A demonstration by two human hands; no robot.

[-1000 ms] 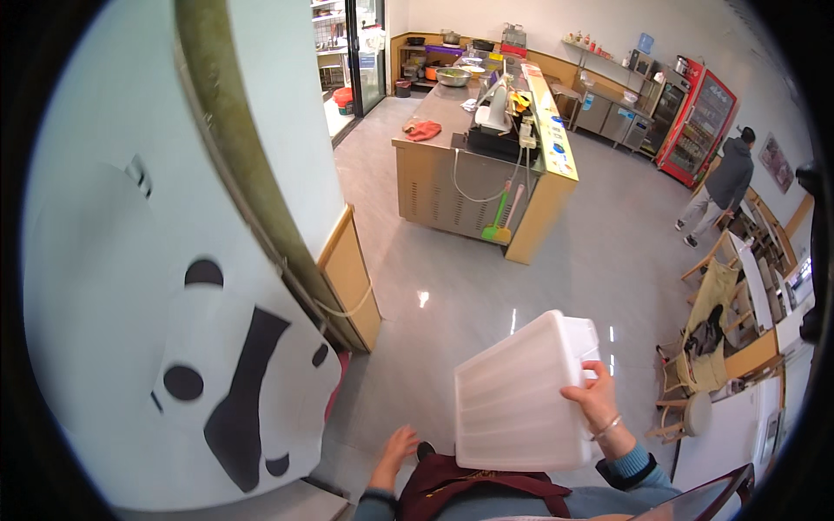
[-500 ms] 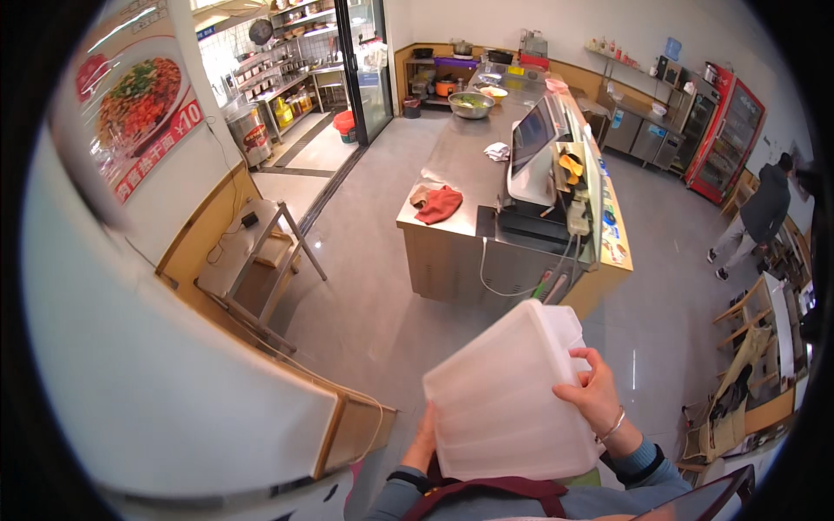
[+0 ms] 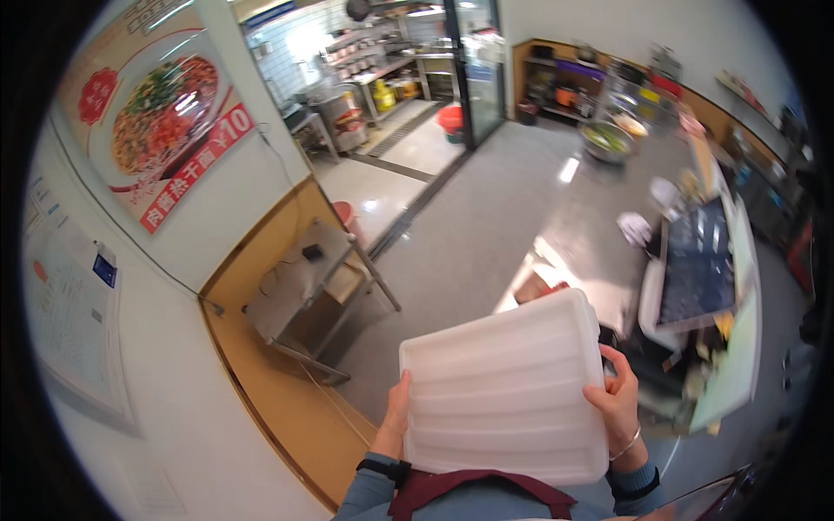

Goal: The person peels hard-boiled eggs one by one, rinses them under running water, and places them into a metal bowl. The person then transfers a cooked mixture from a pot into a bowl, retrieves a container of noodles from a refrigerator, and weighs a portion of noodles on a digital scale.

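Note:
A white, cloudy plastic box (image 3: 504, 391) with a ribbed face is held in front of my body, tilted toward me. My left hand (image 3: 397, 408) grips its left edge, the thumb resting on the near face. At the opposite edge my right hand (image 3: 618, 401) is closed on the box, thumb in front and fingers reaching behind the side. Whatever the box contains is hidden. Just beyond its top edge, a red cloth (image 3: 556, 288) lies partly covered on the steel counter (image 3: 608, 269).
A screen (image 3: 697, 260) stands on the counter to the right, with a crumpled white cloth (image 3: 635, 229) nearby. Farther back sits a metal bowl (image 3: 606, 143) of greens. At left, a small metal table (image 3: 291, 300) stands against the wall. A glass door (image 3: 478, 78) borders the kitchen.
My view has swung left, bringing more of the left wall and the poster in. The counter now lies closer, and the box is turned with its ribbed face more squarely toward me.

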